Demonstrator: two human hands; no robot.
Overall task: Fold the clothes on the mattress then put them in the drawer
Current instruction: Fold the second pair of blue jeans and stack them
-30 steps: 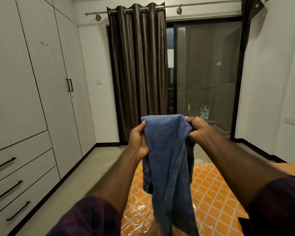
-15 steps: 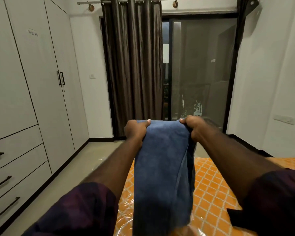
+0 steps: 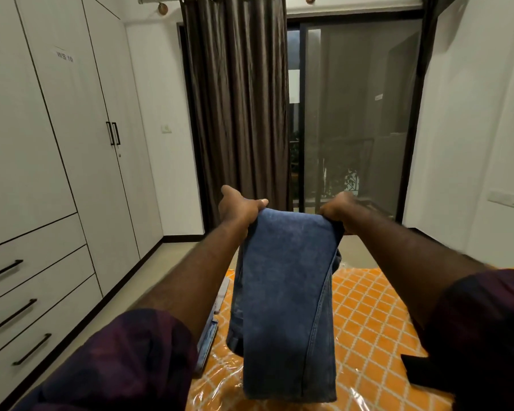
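The left hand (image 3: 240, 207) and the right hand (image 3: 339, 209) hold the folded blue jeans (image 3: 285, 292) up over the orange mattress (image 3: 374, 307), nearer to its left edge. Each hand pinches one top corner of the fold between the thumb and the curled fingers. The jeans hang down between both arms. The drawers (image 3: 36, 295) at the left are closed.

right hand (image 3: 340, 210): fingers behind jeans (image 3: 285, 292) — hidden | pale denim (image 3: 209, 336) — mostly behind left sleeve (image 3: 125, 360)
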